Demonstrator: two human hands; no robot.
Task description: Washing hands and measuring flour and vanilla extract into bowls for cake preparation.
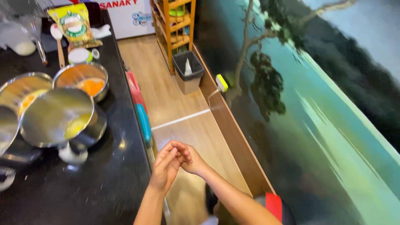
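The left hand (164, 168) and the right hand (189, 158) were pressed together, fingertips met and palms touching, with the fingers loosely curled. Nothing could be seen held between them; whether something small was pinched inside could not be told. The hands were held over the wooden floor (187, 125), just beyond the right edge of the black countertop (96, 183), and no object was touched by either.

Nearest to them on the countertop, to the left, a tilted steel bowl (56, 116) with yellow liquid pooled at its low side was seen, resting over a smaller dark vessel. Farther left, a second steel bowl (23, 91) with yellow contents was partly cut off by the picture's edge. Beyond these a third steel bowl (81, 81) holding an orange mass was set, and past it a small white-lidded jar (79, 55), a wooden-handled spatula (58, 41) and a yellow-and-green packet (75, 25) were placed at the far end.

Along the counter's right edge, red and teal handles (139, 106) were seen. On the far floor a grey waste bin (187, 68) was stood beside a wooden shelf rack (175, 25). The right side was taken up by a wall mural (316, 116) of trees.
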